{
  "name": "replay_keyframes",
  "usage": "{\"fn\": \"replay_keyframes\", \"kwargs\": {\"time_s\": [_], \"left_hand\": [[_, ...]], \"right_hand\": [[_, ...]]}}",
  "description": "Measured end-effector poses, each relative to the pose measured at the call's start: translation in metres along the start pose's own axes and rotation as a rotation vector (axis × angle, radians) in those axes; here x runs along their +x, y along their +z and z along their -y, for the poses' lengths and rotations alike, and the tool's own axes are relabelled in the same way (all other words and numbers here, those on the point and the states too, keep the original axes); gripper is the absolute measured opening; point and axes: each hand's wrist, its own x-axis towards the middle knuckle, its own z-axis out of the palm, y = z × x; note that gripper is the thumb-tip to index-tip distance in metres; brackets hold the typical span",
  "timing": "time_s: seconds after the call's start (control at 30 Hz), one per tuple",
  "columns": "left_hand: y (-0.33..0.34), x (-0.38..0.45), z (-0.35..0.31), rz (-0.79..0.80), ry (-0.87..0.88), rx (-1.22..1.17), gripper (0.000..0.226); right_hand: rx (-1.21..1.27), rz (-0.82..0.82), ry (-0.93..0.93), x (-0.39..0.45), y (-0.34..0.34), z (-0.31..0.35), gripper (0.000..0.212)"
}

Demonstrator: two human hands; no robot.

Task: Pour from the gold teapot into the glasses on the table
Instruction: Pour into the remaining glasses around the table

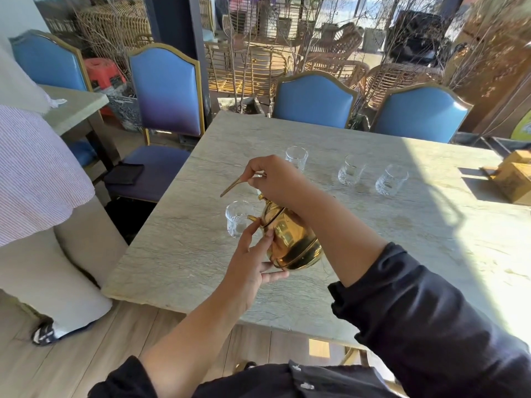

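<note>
The gold teapot [293,242] hangs tilted over the stone table [178,254], its top leaning left and its base lifted toward me. Its short spout points at the nearest glass [238,218], which stands just left of it. My right hand [275,179] is closed on the thin gold handle [233,185] above the pot. My left hand [253,257] cups the pot's side, fingers on the body and thumb under the base. Further back stand three glasses: one [296,157] partly behind my right hand, a middle one [351,170], and a right one [391,179].
A wooden box [514,179] sits at the table's right edge. Blue chairs [314,101] line the far side, and another [166,93] holds a black wallet [125,173]. A person in a striped shirt [34,173] stands close on the left.
</note>
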Motion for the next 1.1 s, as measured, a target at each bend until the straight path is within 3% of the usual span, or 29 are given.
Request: {"fn": "replay_keyframes", "kwargs": {"time_s": [0.67,0.77,0.97,1.1], "left_hand": [[0.000,-0.001,0.003,-0.017,0.011,0.025,0.065],[-0.001,0.001,0.005,-0.044,0.017,0.069,0.052],[-0.002,0.006,0.009,-0.052,0.043,0.255,0.054],[0.003,0.019,0.007,-0.041,0.059,0.443,0.056]], "right_hand": [[-0.011,-0.009,0.000,-0.006,-0.002,0.002,0.016],[0.038,-0.035,0.010,-0.013,-0.003,-0.005,0.015],[0.184,-0.093,0.054,-0.042,-0.009,-0.043,0.012],[0.419,-0.103,0.233,-0.060,-0.015,-0.072,0.021]]}}
